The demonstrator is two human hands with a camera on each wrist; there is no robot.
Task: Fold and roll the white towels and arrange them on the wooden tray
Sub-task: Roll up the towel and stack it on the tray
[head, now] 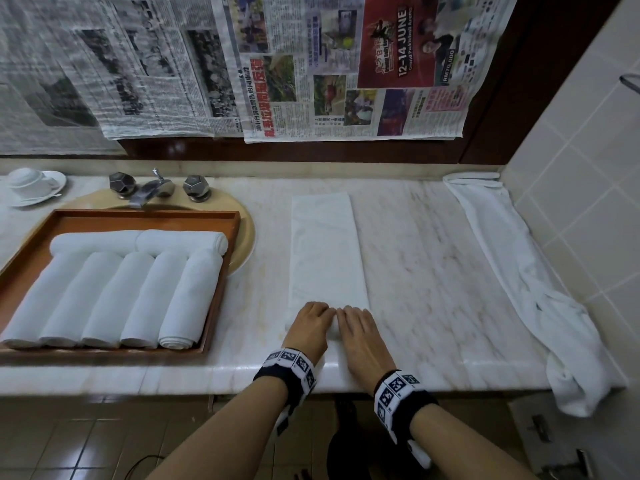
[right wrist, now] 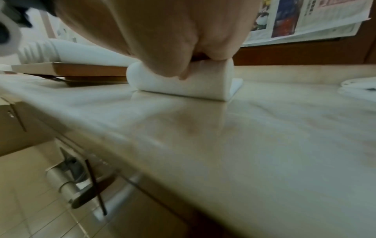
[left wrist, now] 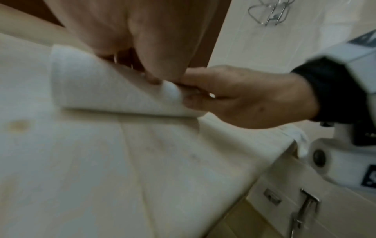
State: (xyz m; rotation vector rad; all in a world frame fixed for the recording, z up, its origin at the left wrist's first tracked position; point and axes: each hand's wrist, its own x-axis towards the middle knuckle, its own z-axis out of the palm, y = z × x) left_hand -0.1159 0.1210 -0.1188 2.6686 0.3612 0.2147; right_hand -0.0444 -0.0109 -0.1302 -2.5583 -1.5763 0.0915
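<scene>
1. Far left of the folded towel, a white cup on a saucer (head: pixel 33 185) sits at the back of the worktop (head: pixel 433 271).
2. The wooden tray (head: pixel 221 271) lies over the sink (head: pixel 244 237), left of the folded towel, holding seven rolled towels (head: pixel 138 296): five side by side, two across the back.
3. My left hand (head: pixel 306 329) curls over the near end of the folded towel (head: pixel 325 251), its grip clamped on the small roll begun there.
4. My right hand (head: pixel 360 336) touches the left, fingers curled over the same roll, grip clamped too.
5. The folded towel lies as a long strip running away from me.
6. Right of it, well apart, a loose white towel (head: pixel 519 271) drapes over the worktop's front edge.
</scene>
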